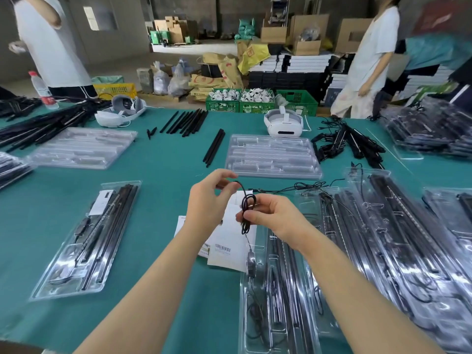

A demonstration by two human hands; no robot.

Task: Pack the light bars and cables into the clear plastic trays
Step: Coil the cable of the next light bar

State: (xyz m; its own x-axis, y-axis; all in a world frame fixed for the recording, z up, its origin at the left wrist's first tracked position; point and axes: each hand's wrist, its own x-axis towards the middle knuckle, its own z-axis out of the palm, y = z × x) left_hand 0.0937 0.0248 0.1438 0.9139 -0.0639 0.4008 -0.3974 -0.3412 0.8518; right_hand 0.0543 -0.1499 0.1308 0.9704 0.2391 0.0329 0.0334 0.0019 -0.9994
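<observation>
Right hand (270, 215) grip pinches a coiled black cable (247, 204) above the clear tray (258, 297) at 5 o'clock; left hand (208, 200) grip narrowly pinches its free end. Bare green worktop (158, 175) lies toward 10 o'clock.

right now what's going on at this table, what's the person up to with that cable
A person is packing light bar kits at a green table. Both hands are up over the table winding a thin black cable into a small coil: the right hand pinches the loops, and the left hand feeds the free end in. The cable's inline controller hangs down over a clear tray that already holds light bars. A packed tray lies to the left, and an empty tray farther back.
</observation>
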